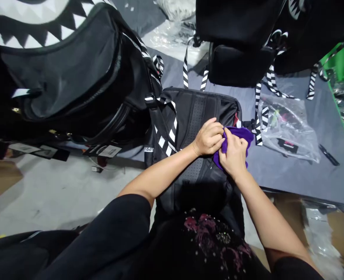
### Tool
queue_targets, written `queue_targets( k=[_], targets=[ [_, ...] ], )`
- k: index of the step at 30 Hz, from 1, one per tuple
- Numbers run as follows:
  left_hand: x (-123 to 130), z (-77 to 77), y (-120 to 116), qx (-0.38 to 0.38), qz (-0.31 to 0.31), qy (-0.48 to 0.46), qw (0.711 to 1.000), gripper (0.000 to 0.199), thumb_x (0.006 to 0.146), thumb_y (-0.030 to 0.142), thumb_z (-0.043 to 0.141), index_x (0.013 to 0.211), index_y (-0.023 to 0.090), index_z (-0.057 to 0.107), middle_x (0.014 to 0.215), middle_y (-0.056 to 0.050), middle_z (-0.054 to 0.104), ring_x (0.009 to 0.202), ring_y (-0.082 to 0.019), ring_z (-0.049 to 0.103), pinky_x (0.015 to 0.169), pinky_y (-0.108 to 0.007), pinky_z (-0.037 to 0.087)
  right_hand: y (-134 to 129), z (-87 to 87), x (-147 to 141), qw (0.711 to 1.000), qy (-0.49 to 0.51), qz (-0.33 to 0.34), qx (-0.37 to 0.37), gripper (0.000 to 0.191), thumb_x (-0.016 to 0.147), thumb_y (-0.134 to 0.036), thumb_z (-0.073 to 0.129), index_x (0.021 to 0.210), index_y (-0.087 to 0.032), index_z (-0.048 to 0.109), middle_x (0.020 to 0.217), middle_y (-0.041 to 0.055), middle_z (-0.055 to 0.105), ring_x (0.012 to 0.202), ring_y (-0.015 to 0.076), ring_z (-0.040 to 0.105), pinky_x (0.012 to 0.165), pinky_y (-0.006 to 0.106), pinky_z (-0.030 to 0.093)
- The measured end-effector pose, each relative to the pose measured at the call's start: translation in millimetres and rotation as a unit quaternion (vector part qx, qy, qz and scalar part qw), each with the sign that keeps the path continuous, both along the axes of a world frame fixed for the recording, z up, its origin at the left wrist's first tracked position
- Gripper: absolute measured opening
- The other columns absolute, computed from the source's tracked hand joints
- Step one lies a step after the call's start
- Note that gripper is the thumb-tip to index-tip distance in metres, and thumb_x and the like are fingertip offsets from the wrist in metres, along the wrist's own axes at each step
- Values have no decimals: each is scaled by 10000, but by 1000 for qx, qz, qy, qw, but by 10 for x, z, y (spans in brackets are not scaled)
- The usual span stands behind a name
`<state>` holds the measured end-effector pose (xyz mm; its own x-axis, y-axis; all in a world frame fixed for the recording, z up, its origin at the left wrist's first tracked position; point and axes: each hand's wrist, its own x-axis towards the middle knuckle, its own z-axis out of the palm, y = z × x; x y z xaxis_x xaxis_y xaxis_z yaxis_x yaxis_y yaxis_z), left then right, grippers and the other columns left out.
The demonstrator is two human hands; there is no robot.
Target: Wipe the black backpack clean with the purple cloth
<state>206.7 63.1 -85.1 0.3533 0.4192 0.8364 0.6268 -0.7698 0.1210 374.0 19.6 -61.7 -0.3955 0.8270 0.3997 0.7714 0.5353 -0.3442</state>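
Purple cloth (pixel 246 134) pinched closed between fingers of left hand (pixel 207 138) and right hand (pixel 233 151), held over black backpack (pixel 195 112), grey tabletop (pixel 291 177) beneath.

Grey counter (pixel 294 177) strewn with bags and plastic

The matte grey surface runs beyond both the left hand (pixel 209 140) and the right hand (pixel 234 153). The upper part of a black backpack (pixel 198 109) lies over its near edge, beneath them. To their right sits a crumpled clear plastic bag (pixel 291 128), with a black marker-like item (pixel 329 155) just beyond it. Farther off, past the hands, stand black bags (pixel 236 64) trailing striped straps (pixel 271 77), beside clear plastic wrapping (pixel 172 39).
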Motion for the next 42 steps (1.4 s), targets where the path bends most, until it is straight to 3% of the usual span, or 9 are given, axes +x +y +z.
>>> queue_targets(
  k=[3,9,18,28,37,42],
  targets=[
    [-10,-26,15,-17,-4,12,1000,201,872,271,505,705,182,573,844,-23,643,1001,-180,601,1050,-473,420,-83,-24,83,999,-26,37,6,581,835,-180,465,1399,-96,358,1241,177,573,1128,272,527,935,430,347],
    [-6,-39,28,-28,-5,20,999,208,877,272,500,707,182,581,850,-23,647,1016,-181,604,1055,-469,422,-178,-17,77,997,-76,-7,14,735,822,-166,450,1481,-31,154,1296,238,512,1234,302,452,966,460,326],
    [2,-28,33,-25,1,20,999,211,873,264,504,697,174,579,838,-24,646,988,-177,610,1040,-464,427,-166,27,57,990,-143,8,-10,764,837,-163,429,1482,24,63,1354,250,489,1302,277,396,1011,450,287],
    [-7,-37,23,-34,17,35,999,223,868,271,488,692,180,590,820,-26,648,986,-183,616,1034,-474,424,-140,37,34,991,-131,21,-10,748,823,-171,451,1462,48,130,1367,252,478,1306,267,392,1054,462,259],
    [-18,45,-17,-4,-9,-4,1000,144,832,224,526,703,185,577,812,-15,647,968,-174,623,1026,-444,435,-714,-195,354,995,-84,-21,-42,804,778,-160,463,1480,9,107,1318,245,507,1231,289,470,1060,505,297],
    [-34,3,18,-24,-6,-7,1000,133,832,224,524,713,189,570,819,-14,642,972,-176,620,1031,-447,427,-481,-181,115,995,-80,-47,-33,786,832,-197,434,1479,38,55,1407,293,402,1294,333,404,1061,537,284]
  ],
)
